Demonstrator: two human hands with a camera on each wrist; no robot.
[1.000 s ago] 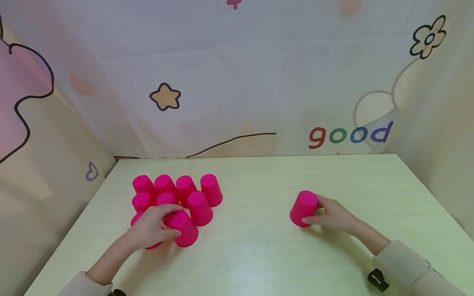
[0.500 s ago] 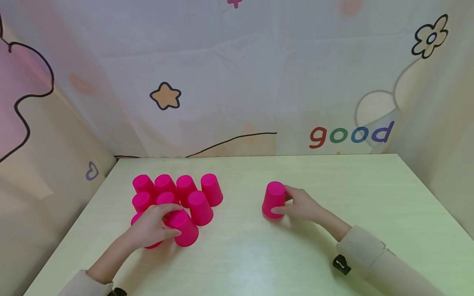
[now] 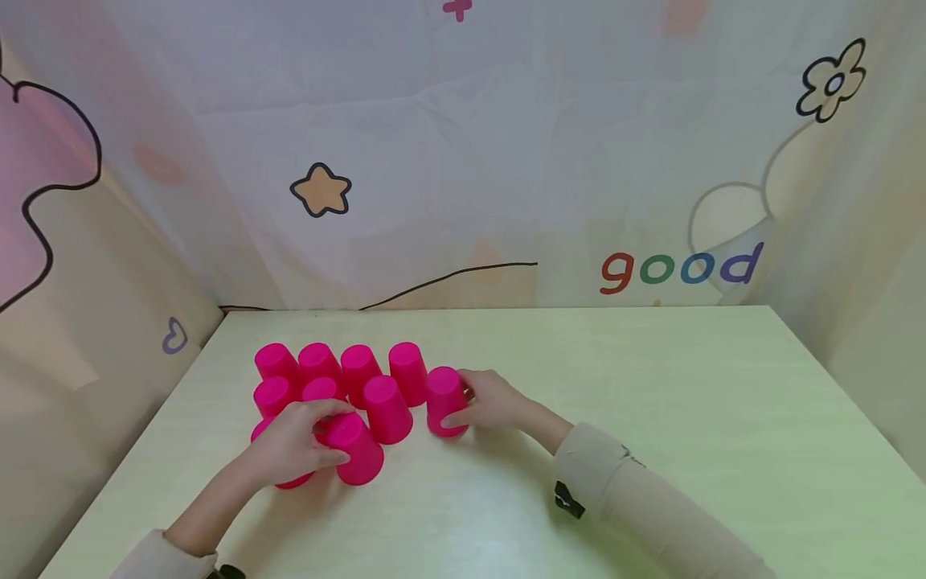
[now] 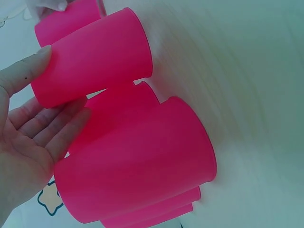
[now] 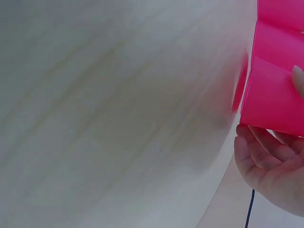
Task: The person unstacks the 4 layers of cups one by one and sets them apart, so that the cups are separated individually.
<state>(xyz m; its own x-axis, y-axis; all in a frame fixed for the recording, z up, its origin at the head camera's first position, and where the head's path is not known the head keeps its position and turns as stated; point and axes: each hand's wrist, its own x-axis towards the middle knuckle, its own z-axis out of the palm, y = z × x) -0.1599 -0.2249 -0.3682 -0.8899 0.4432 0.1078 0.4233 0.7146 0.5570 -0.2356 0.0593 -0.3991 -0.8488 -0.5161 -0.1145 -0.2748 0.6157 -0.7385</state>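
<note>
With thumb and fingers my left hand [image 3: 292, 446] grips an upside-down pink cup [image 3: 356, 452] at the front of a group of like cups. In the left wrist view the thumb lies on one side of that cup [image 4: 97, 59] and the fingers on the other. My right hand [image 3: 495, 402] holds another upside-down pink cup [image 3: 446, 400] at the group's right end. It is close beside a standing cup [image 3: 388, 410]; whether they touch I cannot tell. The right wrist view has the right fingers around the held cup [image 5: 273, 97].
Several more pink cups stand upside down in rows, among them a back-row cup [image 3: 275, 363]. My left hand partly hides some of them. The pale table [image 3: 651, 418] ends at a printed cloth [image 3: 448, 177] behind, with more cloth at both sides.
My right hand has carried its cup leftward across the table, up to the group. The left hand keeps its hold on the front cup and has not visibly moved.
</note>
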